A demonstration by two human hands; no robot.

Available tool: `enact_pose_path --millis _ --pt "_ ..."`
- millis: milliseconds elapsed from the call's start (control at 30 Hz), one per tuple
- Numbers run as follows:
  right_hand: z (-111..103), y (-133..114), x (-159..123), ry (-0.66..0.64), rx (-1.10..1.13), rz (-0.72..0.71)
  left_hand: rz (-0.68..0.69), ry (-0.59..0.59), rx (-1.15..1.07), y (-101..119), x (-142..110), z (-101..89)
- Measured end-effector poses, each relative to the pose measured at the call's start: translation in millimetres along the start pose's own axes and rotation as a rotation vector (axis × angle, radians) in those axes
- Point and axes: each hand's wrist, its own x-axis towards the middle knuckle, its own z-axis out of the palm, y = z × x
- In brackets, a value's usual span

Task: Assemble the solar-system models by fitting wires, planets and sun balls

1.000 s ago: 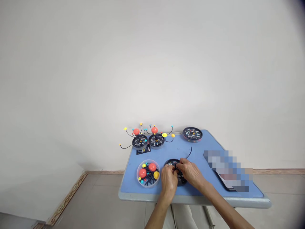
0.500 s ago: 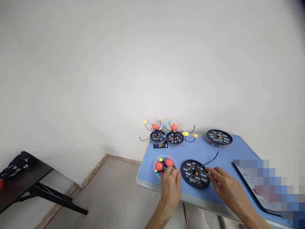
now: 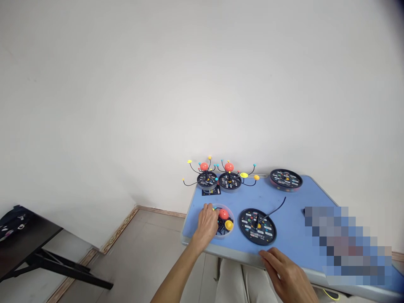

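Observation:
My left hand [image 3: 207,223] covers the left side of a clear round tub [image 3: 232,214], its fingers bent down and closed at the rim. What they hold, if anything, is hidden. A red ball [image 3: 223,214], a yellow-orange piece [image 3: 229,225] and black curved rods [image 3: 222,229] show inside. Right of the tub lies a black printed disc base [image 3: 249,235] with a short centre post and one curved black rod [image 3: 275,210] reaching up to the right. Below the disc, at the table's front edge, my right hand [image 3: 285,271] is apart from it, fingers loosely stretched, nothing visible in them.
Two assembled solar system models [image 3: 204,167] [image 3: 229,167] with coloured balls on rods stand at the back left, near a black card [image 3: 211,191]. A closed round black-topped box [image 3: 285,180] sits at the back right. A blurred-out patch covers the table's right side.
My left hand has moved left across the tub, uncovering its right side. My right hand has left the disc's edge and drawn back to the table's front edge.

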Motion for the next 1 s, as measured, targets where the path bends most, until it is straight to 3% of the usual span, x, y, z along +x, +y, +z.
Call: enact_pose_path --millis 233,400,533,700,800,900,1000 --pt "-1 -4 -1 -0.026 -0.01 -0.007 0.003 -0.007 -0.214 -18 9 -9.2" --pt "2 -7 2 -0.043 0.018 -0.012 -0.049 0.124 -0.479 -29 9 -11.1" --pt "2 -11 7 -0.056 0.091 0.01 -0.165 0.209 -0.748 -27 -1 -7.7" --pt "4 -25 21 -0.063 0.307 0.082 -0.239 0.08 -1.089 1 -37 -6.6" --pt "5 -36 32 -0.036 0.471 0.138 -0.294 -0.093 -1.495 24 -62 -4.0" --pt "5 -44 38 -0.039 0.613 0.234 -0.298 -0.225 -1.613 41 -79 1.9" --pt "4 -48 40 -0.117 0.765 0.357 -0.31 -0.277 -1.641 49 -86 7.7"
